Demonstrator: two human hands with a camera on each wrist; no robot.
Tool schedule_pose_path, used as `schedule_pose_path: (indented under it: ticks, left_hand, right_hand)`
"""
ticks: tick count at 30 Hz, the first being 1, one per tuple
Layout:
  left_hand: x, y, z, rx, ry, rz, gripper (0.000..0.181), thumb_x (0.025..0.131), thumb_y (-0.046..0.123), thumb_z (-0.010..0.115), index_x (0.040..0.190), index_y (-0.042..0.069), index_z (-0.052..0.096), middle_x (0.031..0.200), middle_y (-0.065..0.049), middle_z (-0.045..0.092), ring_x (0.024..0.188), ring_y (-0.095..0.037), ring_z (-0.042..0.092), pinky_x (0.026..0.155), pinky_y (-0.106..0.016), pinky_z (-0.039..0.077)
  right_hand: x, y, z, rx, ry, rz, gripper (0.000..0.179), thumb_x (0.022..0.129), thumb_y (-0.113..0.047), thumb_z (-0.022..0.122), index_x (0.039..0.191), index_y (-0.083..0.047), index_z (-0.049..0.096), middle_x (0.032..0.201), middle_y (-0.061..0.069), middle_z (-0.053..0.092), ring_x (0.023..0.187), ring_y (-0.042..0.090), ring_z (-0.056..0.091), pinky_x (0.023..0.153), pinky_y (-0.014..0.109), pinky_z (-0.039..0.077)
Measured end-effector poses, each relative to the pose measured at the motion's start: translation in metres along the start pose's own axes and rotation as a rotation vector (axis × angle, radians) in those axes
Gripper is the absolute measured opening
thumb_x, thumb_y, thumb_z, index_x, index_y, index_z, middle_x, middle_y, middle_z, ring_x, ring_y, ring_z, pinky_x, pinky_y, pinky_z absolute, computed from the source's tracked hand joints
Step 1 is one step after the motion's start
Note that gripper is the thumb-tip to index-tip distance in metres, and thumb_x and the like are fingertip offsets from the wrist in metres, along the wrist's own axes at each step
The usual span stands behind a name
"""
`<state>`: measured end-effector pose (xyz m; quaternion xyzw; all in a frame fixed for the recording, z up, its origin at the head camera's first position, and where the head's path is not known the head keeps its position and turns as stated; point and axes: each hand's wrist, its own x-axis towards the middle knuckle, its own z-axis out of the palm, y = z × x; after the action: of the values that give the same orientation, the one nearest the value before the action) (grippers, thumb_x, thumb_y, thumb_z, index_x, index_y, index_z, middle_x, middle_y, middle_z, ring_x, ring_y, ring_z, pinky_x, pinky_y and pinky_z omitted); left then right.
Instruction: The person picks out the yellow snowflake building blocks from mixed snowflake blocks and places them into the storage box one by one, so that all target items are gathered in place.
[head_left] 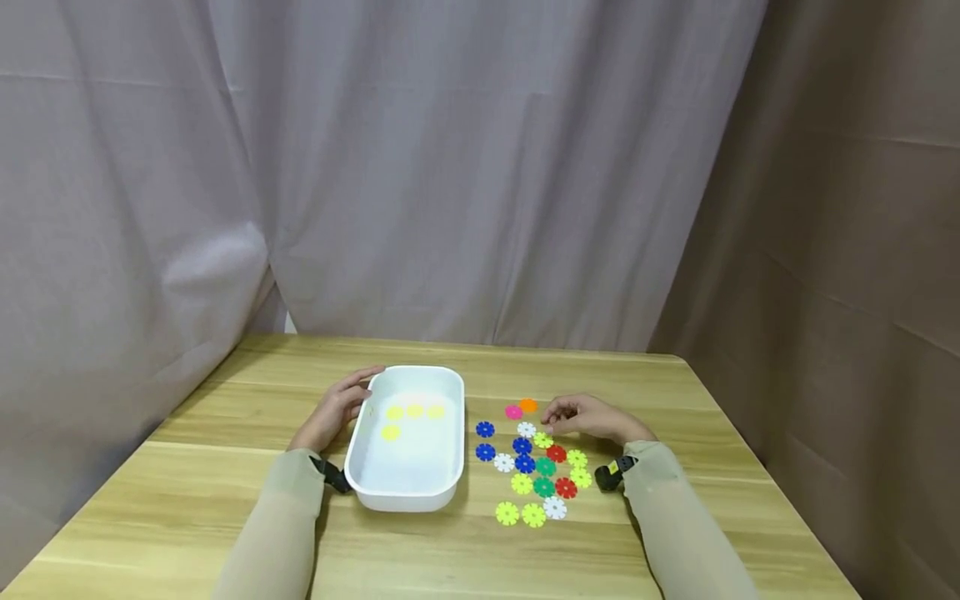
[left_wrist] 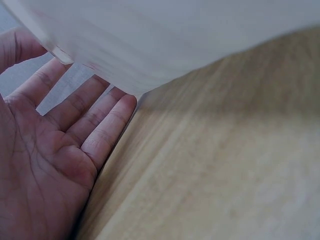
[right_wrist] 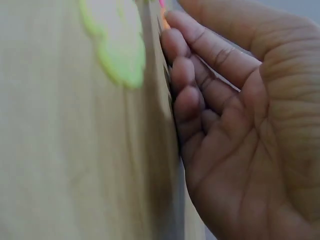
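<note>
My left hand (head_left: 339,410) is at the left side of a white plastic tray (head_left: 405,502). In the left wrist view its fingers (left_wrist: 82,102) are mostly straight, with the tips against the tray's outer wall and the thumb at the rim. Inside the tray lie several yellow notched discs (head_left: 391,432). My right hand (head_left: 588,417) is low over the table, at the far side of a group of loose discs. Its fingers (right_wrist: 186,102) bend loosely, and no disc shows between them. Nearest the fingertips are a yellow-green disc (head_left: 543,439) and a white disc (head_left: 527,429).
Several blue (head_left: 485,452), green, red (head_left: 566,487), white and yellow-green discs are spread right of the tray. A pink disc (head_left: 513,412) and an orange disc (head_left: 528,405) lie farthest back. Grey curtains (head_left: 450,167) hang behind the wooden table (head_left: 420,558).
</note>
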<state>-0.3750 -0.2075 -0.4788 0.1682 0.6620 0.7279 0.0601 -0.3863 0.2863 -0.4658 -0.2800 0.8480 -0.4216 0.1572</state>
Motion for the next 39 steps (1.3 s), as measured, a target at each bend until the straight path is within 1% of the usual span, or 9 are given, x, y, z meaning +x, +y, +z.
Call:
schedule_pose_path:
  ticks: [2,7,12,16,18,23,26,32,39]
  left_hand:
    - [0.000,0.001,-0.001,-0.001,-0.001,0.003,0.053,0.098,0.008,0.050,0.150,0.005,0.045,0.146,-0.027,0.046,0.128,-0.039,0.052,0.094,-0.034,0.055]
    - [-0.003,0.001,-0.002,-0.001,-0.003,0.001,0.053,0.098,0.008,0.049,0.151,0.006,0.045,0.147,-0.027,0.046,0.130,-0.042,0.049,0.095,-0.035,0.055]
    - [-0.004,0.001,-0.003,0.001,-0.004,-0.009,0.054,0.098,0.008,0.049,0.151,0.005,0.044,0.147,-0.028,0.045,0.132,-0.046,0.046,0.096,-0.037,0.054]
    - [-0.004,0.003,-0.002,0.010,0.002,-0.017,0.054,0.098,0.009,0.050,0.151,0.006,0.044,0.147,-0.027,0.045,0.133,-0.045,0.046,0.097,-0.038,0.054]
    - [-0.003,0.003,-0.002,0.017,0.007,-0.020,0.054,0.097,0.009,0.050,0.151,0.006,0.044,0.147,-0.026,0.045,0.133,-0.044,0.046,0.097,-0.037,0.054]
    - [-0.003,0.004,-0.001,0.019,0.008,-0.019,0.054,0.098,0.009,0.049,0.151,0.006,0.045,0.147,-0.026,0.045,0.133,-0.044,0.046,0.097,-0.037,0.053]
    - [-0.002,0.004,-0.001,0.017,0.004,-0.017,0.054,0.098,0.009,0.049,0.151,0.007,0.045,0.147,-0.026,0.045,0.133,-0.045,0.046,0.097,-0.037,0.053]
    - [-0.002,0.004,0.000,0.022,0.004,-0.016,0.054,0.097,0.008,0.049,0.151,0.007,0.045,0.147,-0.026,0.045,0.132,-0.045,0.046,0.097,-0.036,0.054]
    - [-0.001,0.002,0.001,0.021,-0.006,-0.008,0.054,0.098,0.008,0.048,0.152,0.006,0.044,0.147,-0.027,0.046,0.132,-0.044,0.047,0.096,-0.036,0.054]
  right_hand:
    - [0.001,-0.003,0.003,-0.023,-0.010,-0.003,0.025,0.093,-0.023,0.073,0.113,-0.009,0.070,0.104,0.007,0.067,0.094,0.022,0.059,0.081,0.031,0.050]
    - [0.003,-0.004,0.011,-0.043,-0.003,-0.017,0.026,0.090,-0.022,0.076,0.112,-0.008,0.070,0.100,0.008,0.063,0.089,0.021,0.053,0.076,0.029,0.047]
    - [0.005,-0.001,0.018,-0.067,0.018,-0.018,0.027,0.089,-0.017,0.077,0.111,-0.005,0.068,0.097,0.010,0.059,0.083,0.019,0.047,0.071,0.027,0.042]
    - [0.004,-0.003,0.019,-0.089,0.046,-0.036,0.023,0.089,-0.010,0.076,0.107,0.001,0.067,0.095,0.012,0.059,0.082,0.021,0.047,0.070,0.027,0.041]
    - [0.004,-0.003,0.019,-0.091,0.051,-0.043,0.022,0.088,-0.009,0.075,0.106,0.002,0.067,0.094,0.012,0.059,0.082,0.022,0.047,0.070,0.027,0.041]
    - [0.002,-0.003,0.018,-0.088,0.048,-0.032,0.024,0.088,-0.015,0.078,0.108,-0.004,0.069,0.095,0.008,0.059,0.083,0.020,0.048,0.071,0.027,0.043]
    - [0.001,-0.004,0.017,-0.073,0.037,-0.021,0.027,0.086,-0.019,0.080,0.108,-0.008,0.069,0.096,0.008,0.058,0.084,0.020,0.048,0.072,0.028,0.043]
    - [0.001,-0.004,0.016,-0.058,0.025,-0.019,0.028,0.085,-0.018,0.082,0.107,-0.008,0.069,0.096,0.011,0.058,0.085,0.021,0.047,0.073,0.028,0.043]
    - [-0.001,-0.004,0.015,-0.071,0.046,-0.018,0.029,0.086,-0.019,0.081,0.107,-0.006,0.066,0.095,0.011,0.058,0.083,0.021,0.047,0.071,0.028,0.042]
